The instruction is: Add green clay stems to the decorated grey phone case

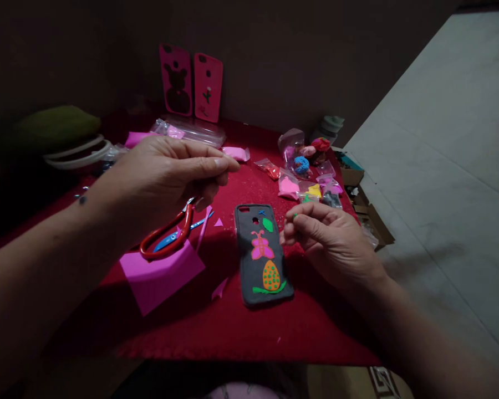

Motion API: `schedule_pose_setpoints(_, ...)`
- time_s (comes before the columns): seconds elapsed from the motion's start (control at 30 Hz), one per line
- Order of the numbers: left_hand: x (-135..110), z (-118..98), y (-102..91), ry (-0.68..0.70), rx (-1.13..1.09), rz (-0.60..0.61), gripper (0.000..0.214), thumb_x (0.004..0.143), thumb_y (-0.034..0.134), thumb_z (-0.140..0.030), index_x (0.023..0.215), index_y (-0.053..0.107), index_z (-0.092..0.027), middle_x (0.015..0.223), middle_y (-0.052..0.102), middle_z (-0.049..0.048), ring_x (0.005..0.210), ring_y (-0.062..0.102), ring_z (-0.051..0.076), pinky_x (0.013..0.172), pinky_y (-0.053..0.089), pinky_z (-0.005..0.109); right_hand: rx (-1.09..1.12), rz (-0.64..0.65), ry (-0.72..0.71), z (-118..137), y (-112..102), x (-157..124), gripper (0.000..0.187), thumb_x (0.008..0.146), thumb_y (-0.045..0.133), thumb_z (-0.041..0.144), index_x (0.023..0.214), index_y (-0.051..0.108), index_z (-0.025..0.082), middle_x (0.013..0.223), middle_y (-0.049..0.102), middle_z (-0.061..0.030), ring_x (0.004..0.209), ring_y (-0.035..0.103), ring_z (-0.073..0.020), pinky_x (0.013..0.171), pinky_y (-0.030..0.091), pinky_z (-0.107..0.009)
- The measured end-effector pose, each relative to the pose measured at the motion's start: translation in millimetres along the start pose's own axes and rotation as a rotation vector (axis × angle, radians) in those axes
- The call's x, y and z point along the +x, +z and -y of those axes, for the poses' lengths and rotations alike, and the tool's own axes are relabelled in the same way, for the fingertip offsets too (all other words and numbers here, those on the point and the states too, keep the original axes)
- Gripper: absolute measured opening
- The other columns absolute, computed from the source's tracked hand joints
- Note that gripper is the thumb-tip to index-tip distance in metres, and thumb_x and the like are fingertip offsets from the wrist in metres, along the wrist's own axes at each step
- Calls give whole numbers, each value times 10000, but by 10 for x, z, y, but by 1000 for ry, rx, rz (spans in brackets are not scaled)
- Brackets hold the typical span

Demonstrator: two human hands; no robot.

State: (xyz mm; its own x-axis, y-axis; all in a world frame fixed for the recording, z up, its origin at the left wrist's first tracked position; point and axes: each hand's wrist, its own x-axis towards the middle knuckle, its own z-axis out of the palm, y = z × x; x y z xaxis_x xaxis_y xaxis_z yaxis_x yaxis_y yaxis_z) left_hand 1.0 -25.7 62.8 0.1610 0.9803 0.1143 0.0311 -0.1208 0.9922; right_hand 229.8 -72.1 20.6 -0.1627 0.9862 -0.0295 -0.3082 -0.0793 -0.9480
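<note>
Right hand (332, 238) is pinching a small green bit (295, 215), sitting nearer the dark phone case (249, 271), which is lying just leftward on red cloth (316, 332), long axis running away from the wearer. Left hand (172, 166) is pressing thumb against forefinger; contents, cannot tell.

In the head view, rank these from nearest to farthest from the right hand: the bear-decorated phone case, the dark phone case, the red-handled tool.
1. Dark phone case: just left of the right hand.
2. Red-handled tool: farther left, partly on the pink sheet.
3. Bear-decorated phone case: upright at the back left.
</note>
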Motion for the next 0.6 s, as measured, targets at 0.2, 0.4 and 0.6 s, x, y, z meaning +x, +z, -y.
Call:
schedule_pose_setpoints(0.2,11,23,11,-1,117,38,167,823,715,-202,660,722,-167,516,601,-21,431,471,63,416,352,172,94,14,86,-5,17,14,179,718,891,270,818,795,156,672,741,-8,598,684,-91,650,576,-198)
schedule_pose_setpoints(0.4,-54,-101,115,-125,140,93,309,844,652,-120,538,636,-153,438,546,-31,422,457,50,449,356,157,173,49,126,-16,36,33,174,718,883,242,850,786,182,668,743,4,600,706,-113,657,597,-236)
schedule_pose_setpoints(0.6,-18,61,98,-111,131,132,120,800,716,-207,701,779,-180,525,632,6,455,528,88,427,374,176,188,23,165,11,45,29,279,659,902,169,904,773,204,648,721,28,606,699,-114,664,601,-239)
